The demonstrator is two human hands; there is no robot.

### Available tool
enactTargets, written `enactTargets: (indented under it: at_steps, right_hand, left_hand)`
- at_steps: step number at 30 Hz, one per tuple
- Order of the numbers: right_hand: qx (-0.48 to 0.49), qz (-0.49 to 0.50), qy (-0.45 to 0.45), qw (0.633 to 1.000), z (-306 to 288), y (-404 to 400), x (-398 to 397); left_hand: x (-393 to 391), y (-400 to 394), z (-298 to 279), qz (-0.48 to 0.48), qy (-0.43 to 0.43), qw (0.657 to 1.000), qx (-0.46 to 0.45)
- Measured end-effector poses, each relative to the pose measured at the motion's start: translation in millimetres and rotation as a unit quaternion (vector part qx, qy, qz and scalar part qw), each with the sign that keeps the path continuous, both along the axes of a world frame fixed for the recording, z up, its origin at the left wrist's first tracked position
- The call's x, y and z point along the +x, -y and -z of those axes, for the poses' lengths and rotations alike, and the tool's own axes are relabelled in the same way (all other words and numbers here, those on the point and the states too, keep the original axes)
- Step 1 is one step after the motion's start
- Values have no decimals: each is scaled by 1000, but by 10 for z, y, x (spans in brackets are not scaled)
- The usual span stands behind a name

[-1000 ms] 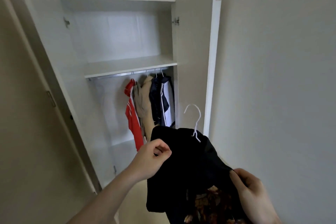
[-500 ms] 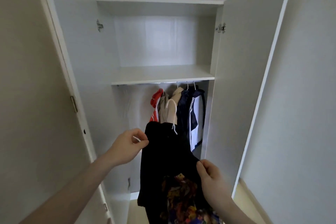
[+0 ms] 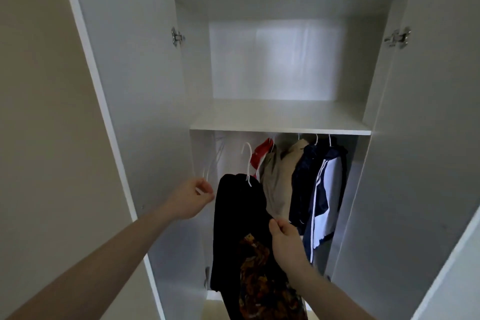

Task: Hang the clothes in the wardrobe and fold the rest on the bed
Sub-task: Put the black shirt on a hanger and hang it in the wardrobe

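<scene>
Head view, the only one. White wardrobe (image 3: pixel 280 117), both doors swung open; shelf across the middle, hanging space below it.

Left hand (image 3: pixel 191 199): reaching forward into the left part of the hanging space. Thumb and fingers curled together, pinching the left end of a white hanger (image 3: pixel 248 163), whose thin white tip shows at the fingertips. The hanger's hook stands up above the garment, below the shelf edge; cannot tell whether it touches the rail, which the shelf hides.

Black shirt (image 3: pixel 239 215): draped on that hanger, hanging down between the two hands in the left-centre of the opening. A dark orange-brown print shows on its lower near part. Its bottom runs out of the lower edge of the picture.

Right hand (image 3: pixel 288 240): nearer than the left, lower and to the right. Thumb and fingers pinch the right edge of the black shirt just above the print.

Already hanging, further in and to the right of the black shirt, on white hooks under the shelf:
- red garment (image 3: pixel 259 156), just behind the hanger hook
- beige garment (image 3: pixel 279 179), beside it
- navy and white jacket (image 3: pixel 322 189), far right, near the right wall

Upper compartment walls bare white. Metal hinges (image 3: pixel 177 37) on both doors at the upper level.
</scene>
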State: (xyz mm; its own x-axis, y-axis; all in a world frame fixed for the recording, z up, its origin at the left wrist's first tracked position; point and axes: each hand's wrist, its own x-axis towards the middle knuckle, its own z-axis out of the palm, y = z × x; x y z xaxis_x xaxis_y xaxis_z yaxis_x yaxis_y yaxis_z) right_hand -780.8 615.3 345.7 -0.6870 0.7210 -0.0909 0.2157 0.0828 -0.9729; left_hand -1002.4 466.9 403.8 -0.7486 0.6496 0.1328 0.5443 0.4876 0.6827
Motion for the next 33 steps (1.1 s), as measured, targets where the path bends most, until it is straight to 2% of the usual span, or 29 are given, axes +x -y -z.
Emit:
enactTargets:
  at_steps: [7,18,27,33]
  right_hand:
    - [-43,31,9,999,83,-323,-1045]
    - [-110,92,-6,990,263,-827,-2396]
    - [-120,131,-41,983,758,-790,-2814]
    - [-133,121,-48,982,899,-997,-2963]
  left_hand:
    - [-768,-456,174,-24,6,1000,-11]
    - [-1981,-1317,501,18,32,999,-36]
    - [-2529,-1628,762,-3,52,998,-40]
    - [-2633,-1824,912,-23,41,998,-48]
